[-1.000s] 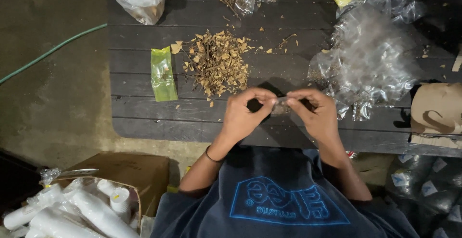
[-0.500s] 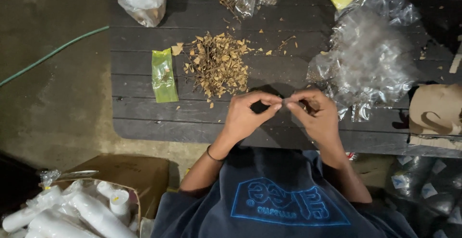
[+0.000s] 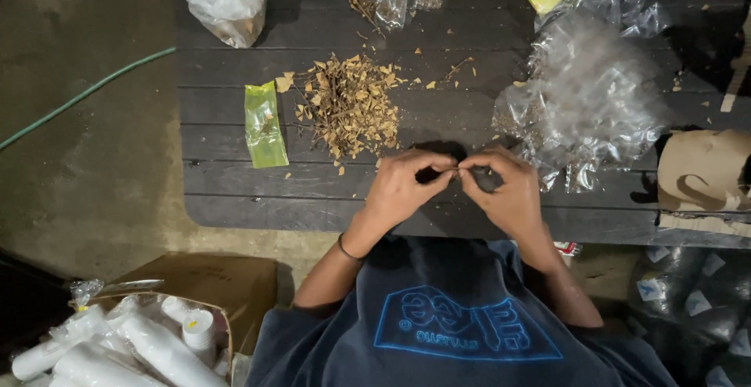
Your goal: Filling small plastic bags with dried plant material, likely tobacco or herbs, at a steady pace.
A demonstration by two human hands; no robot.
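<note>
Left hand [image 3: 403,191] and right hand [image 3: 508,195] meeting fingertip to fingertip, pinching small clear item [image 3: 461,169], too small to identify, just above dark slatted surface [image 3: 235,199]. Beyond: pile of dried bark chips [image 3: 348,105]. Left: green packet [image 3: 264,125]. Right: heap of clear plastic bags [image 3: 591,101].
</note>
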